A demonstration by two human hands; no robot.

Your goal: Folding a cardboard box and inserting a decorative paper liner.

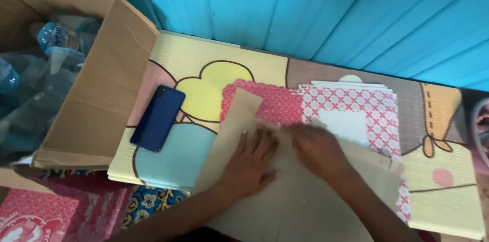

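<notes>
Both hands press flat on a brown paper sheet (285, 196) lying on the patterned mat (443, 191): left hand (252, 163) with fingers spread, right hand (318, 150) fingers together, blurred, beside red patterned sheets (367, 107).

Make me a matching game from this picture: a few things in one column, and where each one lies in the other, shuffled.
Things:
1. blue phone
2. brown paper sheet
3. plastic bottles
4. red patterned papers

Places:
A. inside the cardboard box
B. under both hands, left hand and right hand
C. on the mat, beside the box flap
D. stacked on the mat near the blue wall

Pairs: 1-C, 2-B, 3-A, 4-D
</notes>
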